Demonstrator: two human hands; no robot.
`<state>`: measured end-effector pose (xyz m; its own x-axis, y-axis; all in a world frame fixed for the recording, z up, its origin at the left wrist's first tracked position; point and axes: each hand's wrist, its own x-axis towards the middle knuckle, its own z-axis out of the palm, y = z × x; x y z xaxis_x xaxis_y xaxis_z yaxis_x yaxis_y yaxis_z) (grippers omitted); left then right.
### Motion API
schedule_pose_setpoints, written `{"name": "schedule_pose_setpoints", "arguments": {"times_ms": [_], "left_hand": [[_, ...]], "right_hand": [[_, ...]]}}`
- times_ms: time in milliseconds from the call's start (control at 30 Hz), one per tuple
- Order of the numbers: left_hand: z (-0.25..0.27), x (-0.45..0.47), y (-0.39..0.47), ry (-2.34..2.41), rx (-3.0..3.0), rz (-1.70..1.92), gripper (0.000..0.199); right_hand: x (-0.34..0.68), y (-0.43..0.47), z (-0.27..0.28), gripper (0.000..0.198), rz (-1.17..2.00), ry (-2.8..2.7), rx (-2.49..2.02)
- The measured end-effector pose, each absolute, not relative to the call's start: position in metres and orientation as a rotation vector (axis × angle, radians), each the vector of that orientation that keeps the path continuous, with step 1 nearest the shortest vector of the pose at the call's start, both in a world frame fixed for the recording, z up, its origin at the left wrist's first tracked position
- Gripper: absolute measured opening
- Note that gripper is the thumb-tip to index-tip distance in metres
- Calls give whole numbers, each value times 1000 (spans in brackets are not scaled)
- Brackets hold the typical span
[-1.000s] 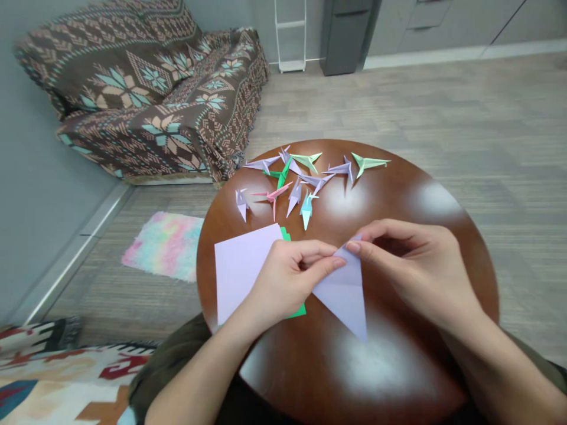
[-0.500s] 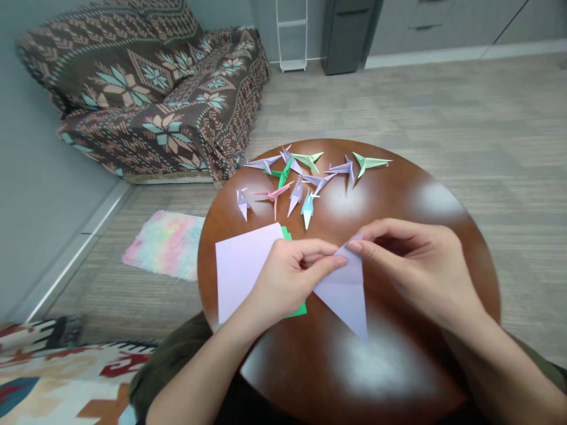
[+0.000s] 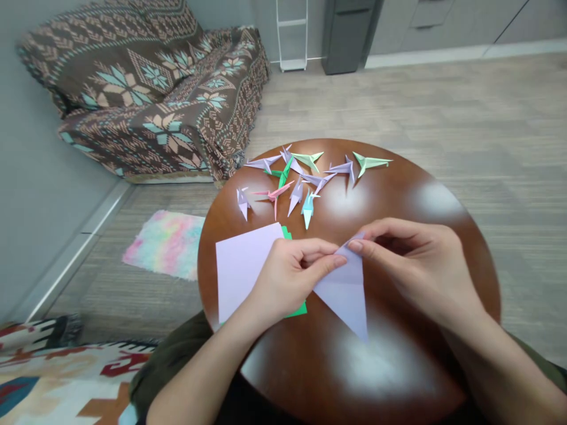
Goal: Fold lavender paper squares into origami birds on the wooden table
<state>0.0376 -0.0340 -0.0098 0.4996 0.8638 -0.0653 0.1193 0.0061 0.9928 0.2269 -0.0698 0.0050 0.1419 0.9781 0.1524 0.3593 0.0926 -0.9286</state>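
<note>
A lilac sheet of origami paper (image 3: 348, 289), folded into a triangle, is held above the table with one point hanging down. My left hand (image 3: 295, 274) pinches its upper left edge between thumb and fingers. At the top corner, the thumb and index finger of my right hand (image 3: 416, 260) are closed on the same paper. Under and beside my left hand lies a stack of square paper (image 3: 243, 271), lilac on top with green sheets (image 3: 301, 310) sticking out at the right.
Several folded paper cranes, among them a pink one (image 3: 274, 193), a blue one (image 3: 308, 209) and a pale green one (image 3: 370, 163), stand at the far side of the round brown table (image 3: 420, 200). A covered sofa (image 3: 177, 118) and a fluffy rug (image 3: 166, 245) are to the left.
</note>
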Motion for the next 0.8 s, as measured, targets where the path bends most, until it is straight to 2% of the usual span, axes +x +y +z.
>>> {"name": "schedule_pose_setpoints", "arguments": {"times_ms": [800], "left_hand": [[-11,38,-35,891,1411,744,19]], "right_hand": [[227,-70,5,12,823,-1390,-1443]]}}
